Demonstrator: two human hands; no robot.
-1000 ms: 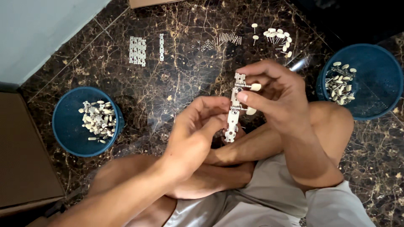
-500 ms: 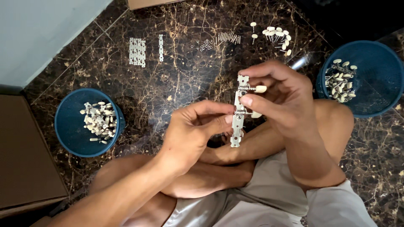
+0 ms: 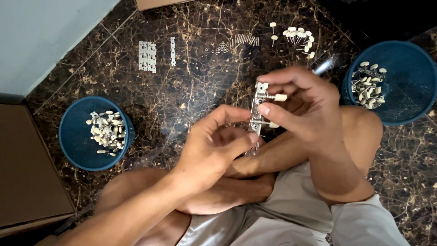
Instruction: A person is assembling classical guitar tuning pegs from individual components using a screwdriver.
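Over a dark marble floor (image 3: 191,86), 2 hands pinch 1 metal strip (image 3: 256,116).
Left hand (image 3: 214,146) grips its bottom, right hand (image 3: 300,102) its top; 2 blue bowls (image 3: 75,150) of pale pegs flank them.

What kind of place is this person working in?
Probably a home or small workshop floor used for hand assembly: dark marble-patterned floor tiles, round blue plastic baskets of small cream-knobbed parts, and flat metal strips laid out in rows.

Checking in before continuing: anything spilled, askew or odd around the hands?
Nothing stands out. Both hands, left hand and right hand, grip the narrow metal strip with cream knobs; small parts sit inside both round blue baskets.
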